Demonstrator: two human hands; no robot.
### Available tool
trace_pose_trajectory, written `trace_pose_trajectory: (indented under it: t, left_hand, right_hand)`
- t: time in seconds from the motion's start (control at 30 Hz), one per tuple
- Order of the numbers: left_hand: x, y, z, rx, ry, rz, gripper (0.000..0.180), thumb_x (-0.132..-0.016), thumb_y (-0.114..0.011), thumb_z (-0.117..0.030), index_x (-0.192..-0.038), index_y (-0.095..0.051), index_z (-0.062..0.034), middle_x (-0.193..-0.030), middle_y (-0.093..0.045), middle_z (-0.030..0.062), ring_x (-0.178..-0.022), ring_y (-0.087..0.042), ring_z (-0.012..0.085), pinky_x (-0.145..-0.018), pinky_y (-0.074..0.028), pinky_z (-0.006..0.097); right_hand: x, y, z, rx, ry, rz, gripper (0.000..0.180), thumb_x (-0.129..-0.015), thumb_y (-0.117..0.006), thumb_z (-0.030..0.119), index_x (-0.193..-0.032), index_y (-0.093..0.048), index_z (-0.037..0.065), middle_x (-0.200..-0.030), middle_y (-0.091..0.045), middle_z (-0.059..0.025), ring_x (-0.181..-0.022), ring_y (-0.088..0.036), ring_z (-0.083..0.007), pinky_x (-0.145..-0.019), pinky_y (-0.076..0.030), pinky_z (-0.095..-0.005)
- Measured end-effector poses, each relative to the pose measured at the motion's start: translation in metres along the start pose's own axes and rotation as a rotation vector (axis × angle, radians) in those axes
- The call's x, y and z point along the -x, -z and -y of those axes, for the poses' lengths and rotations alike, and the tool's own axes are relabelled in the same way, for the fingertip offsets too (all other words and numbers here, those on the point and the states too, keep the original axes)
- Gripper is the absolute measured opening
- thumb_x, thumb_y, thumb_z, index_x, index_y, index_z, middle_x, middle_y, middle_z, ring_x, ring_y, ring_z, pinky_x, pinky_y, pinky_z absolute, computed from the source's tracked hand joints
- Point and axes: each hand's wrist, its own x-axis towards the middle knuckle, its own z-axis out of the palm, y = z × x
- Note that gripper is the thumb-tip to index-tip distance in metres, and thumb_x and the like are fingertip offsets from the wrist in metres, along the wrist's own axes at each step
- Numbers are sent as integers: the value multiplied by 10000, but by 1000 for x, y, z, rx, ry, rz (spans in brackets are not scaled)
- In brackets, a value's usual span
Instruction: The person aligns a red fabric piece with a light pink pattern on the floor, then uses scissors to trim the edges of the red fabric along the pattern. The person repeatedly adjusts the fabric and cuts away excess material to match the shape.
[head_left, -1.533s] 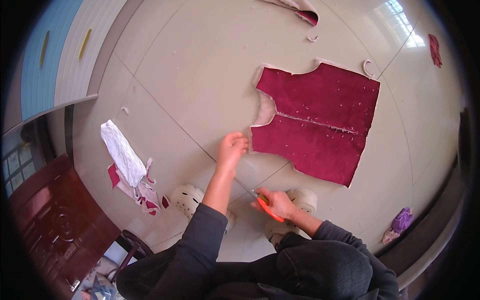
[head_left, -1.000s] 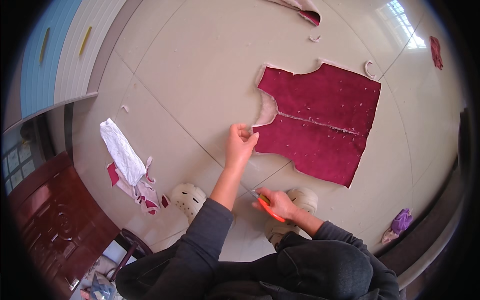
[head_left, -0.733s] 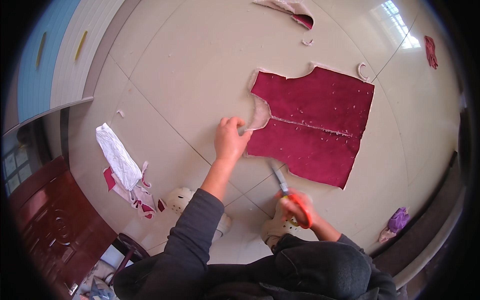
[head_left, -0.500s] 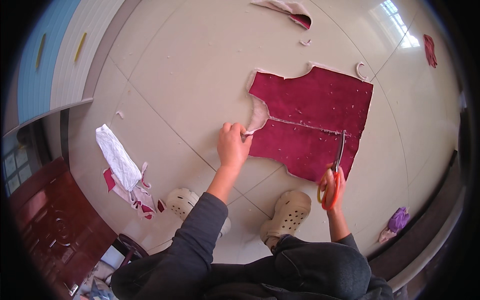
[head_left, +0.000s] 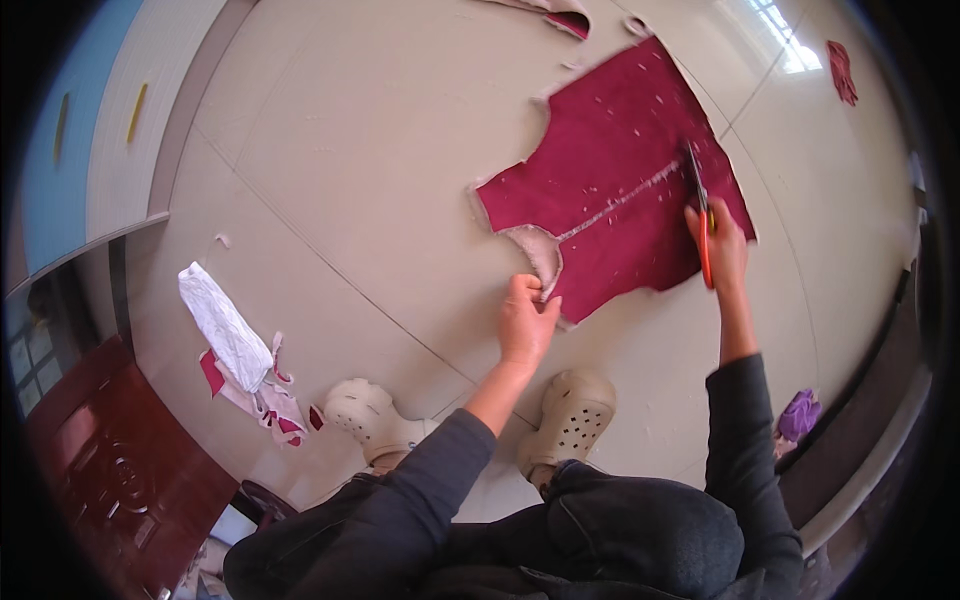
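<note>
A maroon, vest-shaped piece of fabric (head_left: 620,130) with a pale fuzzy underside lies on the floor, turned at a slant. From its neckline a pale frayed line runs down its middle, and lint is scattered over the surface. At the neckline edge my left hand (head_left: 530,325) pinches the fabric between thumb and fingers. My right hand (head_left: 732,245) is closed around the orange handles of a pair of scissors (head_left: 706,240). Their dark blades point away from me and meet the fabric near the far end of the pale line; whether the blades are apart is blurred.
Fabric scraps (head_left: 275,405) and a white folded cloth (head_left: 222,320) lie at left, near a dark red wooden panel (head_left: 120,480). Another scrap (head_left: 568,20) is at the far edge. A red glove (head_left: 841,72) and a purple bundle (head_left: 797,415) lie right. My beige clogs (head_left: 570,420) stand close by.
The fabric has turned counterclockwise, its hem end swinging away from me. My left hand has moved right with the neckline edge; my right hand has moved forward and right with the scissors.
</note>
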Motion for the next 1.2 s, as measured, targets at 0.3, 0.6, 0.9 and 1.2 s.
trace_pose_trajectory:
  t: [0.3,0.6,0.9,1.2]
  left_hand:
    - [16,-20,-14,590,391,208,399,-896,-602,-71,-1262,-482,34,-1098,-592,129,-980,-586,178,-853,-499,317]
    - [4,-13,-22,534,498,235,196,-926,-604,-163,-1045,-586,-8,-895,-646,53,-753,-622,125,-651,-490,249]
    - [9,-22,-16,339,345,262,293,-840,-694,-107,-1081,-543,-35,-935,-649,44,-804,-607,116,-707,-469,260]
    - [11,-10,-15,482,446,351,311,-923,-498,-84,-1218,-513,13,-1078,-640,114,-993,-641,210,-806,-507,307]
  right_hand:
    - [4,26,9,-488,14,32,360,-844,-725,354,-1005,-593,60,-666,-490,32,-625,-475,-48,-559,-413,-237]
    - [138,-12,14,-644,-284,490,366,-847,-711,311,-1038,-585,25,-667,-539,0,-607,-517,-93,-567,-450,-283]
    - [157,-37,37,-222,86,208,538,-748,-739,161,-1213,-476,95,-891,-598,-78,-755,-630,-261,-645,-509,-377]
    - [130,-52,38,-264,136,152,380,-815,-659,111,-1156,-491,104,-858,-602,-106,-765,-624,-309,-650,-505,-387]
